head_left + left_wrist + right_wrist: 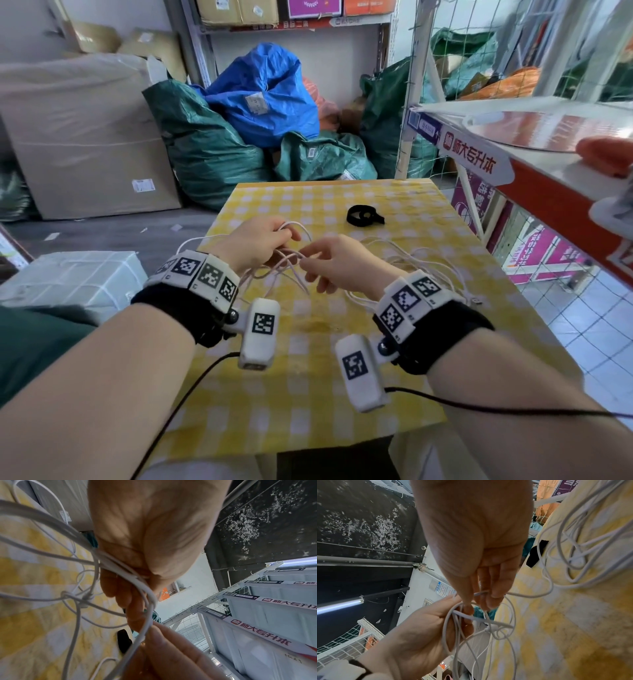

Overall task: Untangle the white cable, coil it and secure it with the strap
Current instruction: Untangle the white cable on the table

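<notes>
Above the middle of the small yellow-and-white checked table (394, 342), head view: both hands work just over the top, bare cloth free in front and behind them. Left hand (255, 245) is curled round several loops of the thin white cable (407, 260); right hand (342, 263) pinches a strand right beside it, fingertips nearly touching. The rest of the cable sprawls in loose loops to the right, reaching close to the table's right edge. The black strap, rolled in a ring (363, 216), lies apart toward the far edge. A red-and-white metal shelf rack (513, 164) crowds the right side; green and blue sacks (263, 99) and a large cardboard box (85, 144) stand beyond the far edge.

Left wrist view: left hand (154, 536) grips a bundle of strands running diagonally through the fist; a knot (85, 597) hangs below over the cloth.

Right wrist view: right hand (481, 561) pinches a cable strand at thumb and fingertips; left hand (423, 635) holds the loops; tangle (496, 630) dangles between, more loops (573, 555) lying on the cloth.
</notes>
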Available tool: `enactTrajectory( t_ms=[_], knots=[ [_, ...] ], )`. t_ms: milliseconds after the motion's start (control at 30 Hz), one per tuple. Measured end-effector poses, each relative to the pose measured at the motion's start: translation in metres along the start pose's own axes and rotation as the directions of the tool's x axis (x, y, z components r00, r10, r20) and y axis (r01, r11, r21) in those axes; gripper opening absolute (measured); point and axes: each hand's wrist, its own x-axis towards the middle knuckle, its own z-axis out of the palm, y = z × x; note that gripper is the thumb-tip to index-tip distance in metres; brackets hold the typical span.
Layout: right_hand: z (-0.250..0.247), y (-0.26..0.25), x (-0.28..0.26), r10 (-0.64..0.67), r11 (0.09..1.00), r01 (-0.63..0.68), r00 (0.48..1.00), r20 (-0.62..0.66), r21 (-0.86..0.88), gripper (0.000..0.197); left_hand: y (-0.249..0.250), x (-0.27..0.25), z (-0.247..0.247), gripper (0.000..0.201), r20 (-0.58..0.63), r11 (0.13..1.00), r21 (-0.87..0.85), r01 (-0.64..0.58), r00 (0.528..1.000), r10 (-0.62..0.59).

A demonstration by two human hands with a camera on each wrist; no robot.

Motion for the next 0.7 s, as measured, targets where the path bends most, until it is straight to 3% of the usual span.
enactTrajectory(
  t_ms=[100,167,333,467,600,700],
  knots=[
    [-0.006,0.004,0.002,0.001,0.999,-0.009,0.987,-0.161,-0.047,0.020,-0.005,0.004,-0.007,0.028,-0.114,0.998,-0.047,0.040,0.992,-0.045],
    [-0.016,0.013,0.004,0.064,0.998,-0.066,0.945,-0.320,0.006,0.020,-0.014,0.009,-0.019,0.031,-0.248,0.991,-0.094,0.097,0.962,-0.117],
    [-0.045,0.041,0.005,0.295,0.954,-0.258,0.749,-0.593,0.149,0.025,-0.040,0.014,-0.048,0.029,-0.442,0.969,-0.037,0.245,0.866,-0.235],
    [-0.064,0.065,0.000,0.371,0.915,-0.370,0.612,-0.698,0.162,0.030,-0.068,0.012,-0.069,0.029,-0.530,0.908,0.126,0.400,0.801,-0.279],
    [-0.067,0.076,-0.001,0.406,0.883,-0.451,0.591,-0.697,0.132,0.030,-0.075,0.007,-0.067,0.028,-0.469,0.832,0.237,0.501,0.809,-0.354],
    [-0.063,0.075,0.001,0.420,0.876,-0.462,0.596,-0.684,0.135,0.030,-0.067,0.005,-0.059,0.041,-0.464,0.791,0.369,0.487,0.834,-0.297]
  ],
)
